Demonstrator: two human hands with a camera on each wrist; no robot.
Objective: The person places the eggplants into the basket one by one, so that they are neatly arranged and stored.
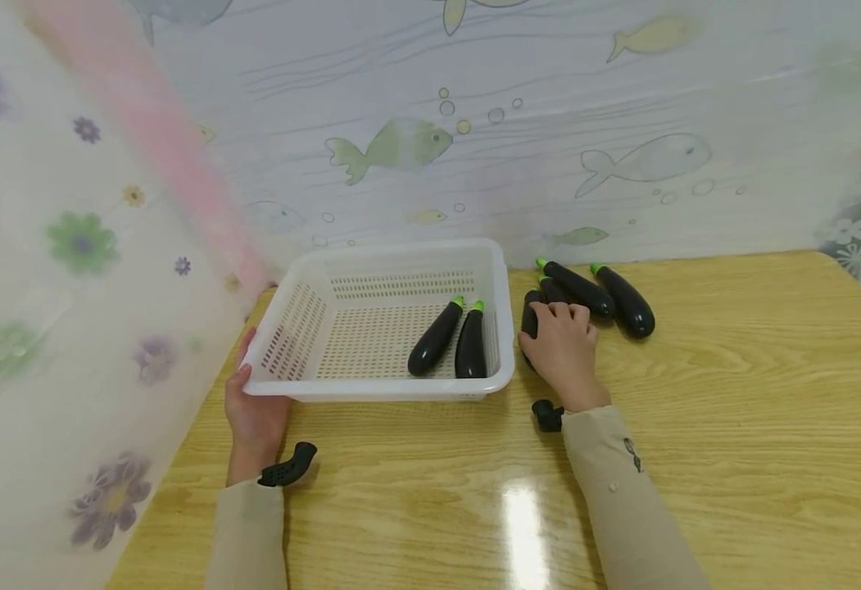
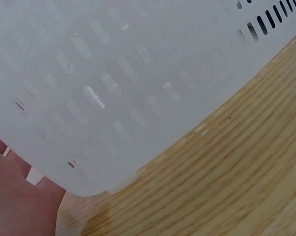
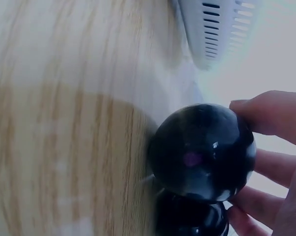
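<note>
A white perforated plastic basket [image 1: 382, 392] sits on the table with two dark, glossy eggplants, a tilted one [image 1: 436, 338] and another [image 1: 470, 342], at its right end. My left hand [image 1: 256, 414] holds the basket's front left corner; in the left wrist view part of that hand [image 2: 25, 196] shows beside the basket's wall [image 2: 138, 93]. Just right of the basket, my right hand [image 1: 564, 348] grips an eggplant [image 1: 530, 315] lying on the table. The right wrist view shows that eggplant's round end [image 3: 201, 152] between thumb and fingers, with a second eggplant [image 3: 189, 216] close against it.
More eggplants with green stems lie beyond the right hand: one partly hidden [image 1: 552, 290], one slanted [image 1: 581, 292] and one farthest right [image 1: 627, 305]. The wooden table [image 1: 754, 393] meets a fish-patterned covering [image 1: 518, 180] at the back and a flowered one [image 1: 69, 328] at left.
</note>
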